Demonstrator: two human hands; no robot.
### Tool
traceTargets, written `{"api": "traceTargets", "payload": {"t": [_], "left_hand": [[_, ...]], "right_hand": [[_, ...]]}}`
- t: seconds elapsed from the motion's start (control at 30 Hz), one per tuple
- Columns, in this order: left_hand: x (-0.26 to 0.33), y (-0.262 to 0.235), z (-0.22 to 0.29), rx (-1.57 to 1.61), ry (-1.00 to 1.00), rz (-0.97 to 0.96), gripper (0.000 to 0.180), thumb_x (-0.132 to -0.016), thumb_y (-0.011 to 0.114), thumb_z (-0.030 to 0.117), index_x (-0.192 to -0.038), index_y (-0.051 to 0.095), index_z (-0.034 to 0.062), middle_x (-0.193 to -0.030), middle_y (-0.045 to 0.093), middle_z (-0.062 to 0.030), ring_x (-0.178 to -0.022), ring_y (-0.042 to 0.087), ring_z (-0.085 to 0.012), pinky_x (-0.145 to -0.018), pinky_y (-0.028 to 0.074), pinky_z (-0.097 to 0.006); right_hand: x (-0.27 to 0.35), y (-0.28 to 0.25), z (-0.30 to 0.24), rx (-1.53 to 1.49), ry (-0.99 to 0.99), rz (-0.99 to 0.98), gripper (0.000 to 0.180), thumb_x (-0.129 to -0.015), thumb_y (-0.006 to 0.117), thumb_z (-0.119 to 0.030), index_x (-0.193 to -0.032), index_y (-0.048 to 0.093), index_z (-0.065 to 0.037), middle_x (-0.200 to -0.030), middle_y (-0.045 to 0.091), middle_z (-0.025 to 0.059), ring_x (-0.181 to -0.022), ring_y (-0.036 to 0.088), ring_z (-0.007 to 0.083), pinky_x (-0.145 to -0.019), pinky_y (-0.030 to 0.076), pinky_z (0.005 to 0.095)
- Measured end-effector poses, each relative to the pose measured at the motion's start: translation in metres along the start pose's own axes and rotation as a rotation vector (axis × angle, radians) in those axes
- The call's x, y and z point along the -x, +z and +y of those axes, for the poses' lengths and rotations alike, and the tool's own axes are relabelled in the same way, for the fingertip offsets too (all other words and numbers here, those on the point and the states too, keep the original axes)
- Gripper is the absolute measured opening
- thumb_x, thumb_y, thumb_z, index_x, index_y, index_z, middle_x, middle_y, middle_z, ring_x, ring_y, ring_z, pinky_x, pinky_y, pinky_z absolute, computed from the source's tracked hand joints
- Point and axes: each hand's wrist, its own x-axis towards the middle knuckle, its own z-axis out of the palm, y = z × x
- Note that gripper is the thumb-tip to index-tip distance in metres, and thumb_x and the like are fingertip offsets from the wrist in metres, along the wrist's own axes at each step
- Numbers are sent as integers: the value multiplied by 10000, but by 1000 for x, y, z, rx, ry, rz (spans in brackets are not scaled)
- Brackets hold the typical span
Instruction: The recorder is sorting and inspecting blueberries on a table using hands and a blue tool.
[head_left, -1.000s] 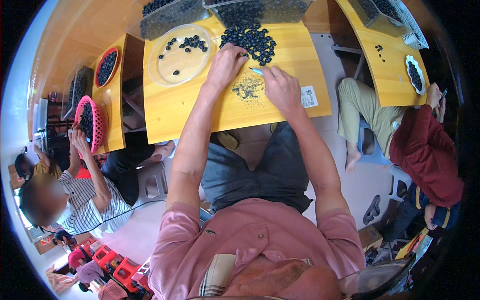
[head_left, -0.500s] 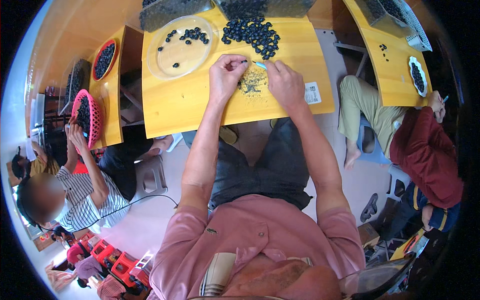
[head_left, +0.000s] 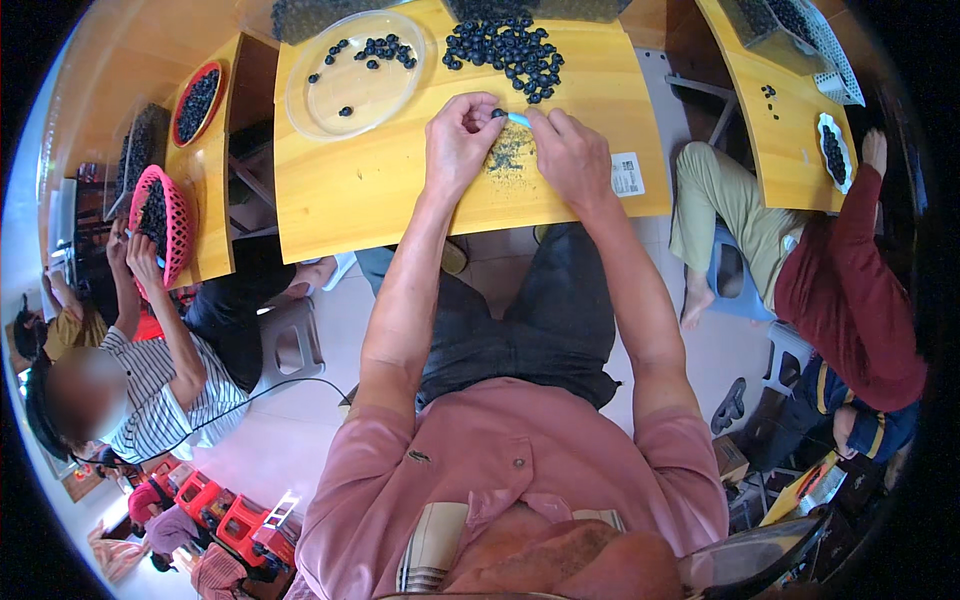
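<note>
Between the thumb and fingertips of my left hand sits a small black round piece. My right hand is closed on a slim light-blue-handled tool, its tip against or very near the piece; its exact kind is not clear. Below both hands, dark crumbs lie scattered on the yellow wooden table. Beyond my hands is a pile of similar black round pieces. A clear round shallow tray at the table's far left holds several more of them.
A printed white label lies right of my right hand. Dark-filled bins stand along the far edge. At left, a person works by a pink basket; at right, another in maroon sits at a second table.
The tool's tip has come to the black piece in my left hand, and my hands are closer together. The view has shifted slightly. The right-hand person's arm has stretched out over that table.
</note>
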Motion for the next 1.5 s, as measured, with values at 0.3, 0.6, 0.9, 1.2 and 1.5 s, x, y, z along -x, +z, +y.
{"api": "traceTargets", "payload": {"t": [0.3,0.6,0.9,1.2,1.5], "left_hand": [[0,2,4,103,-17,-48,304,-861,783,-58,-1148,683,-30,-940,701,-40,-799,646,-74,-772,576,-234],[-1,-8,-8,441,-79,-13,346,-884,763,-93,-1189,626,-3,-1023,674,-42,-885,659,-82,-815,569,-233],[0,-7,-4,353,-104,-38,345,-884,781,-51,-1222,721,-19,-1024,663,-24,-876,626,-58,-805,538,-200],[-1,-7,-1,205,-27,-54,256,-879,796,-25,-1133,765,-12,-1010,636,-10,-807,587,-59,-773,518,-210],[0,-5,1,258,-57,-25,165,-866,801,-44,-1022,752,-21,-1004,641,-17,-784,598,-51,-734,529,-204]], "right_hand": [[1,0,0,-7,7,-40,254,-874,640,-74,-1119,704,-81,-833,603,83,-769,695,267,-629,584,418],[-1,3,1,33,100,-88,208,-881,633,-90,-1083,678,-88,-846,627,91,-803,720,281,-646,597,442],[0,4,1,46,81,-73,165,-887,627,-84,-1047,663,-90,-815,606,82,-788,718,274,-629,595,438],[0,6,3,43,72,-60,169,-882,633,-81,-1048,664,-90,-814,603,79,-783,715,266,-624,592,434],[1,6,3,44,63,-39,194,-879,647,-94,-1071,674,-88,-817,604,77,-777,713,257,-621,591,422]]}}
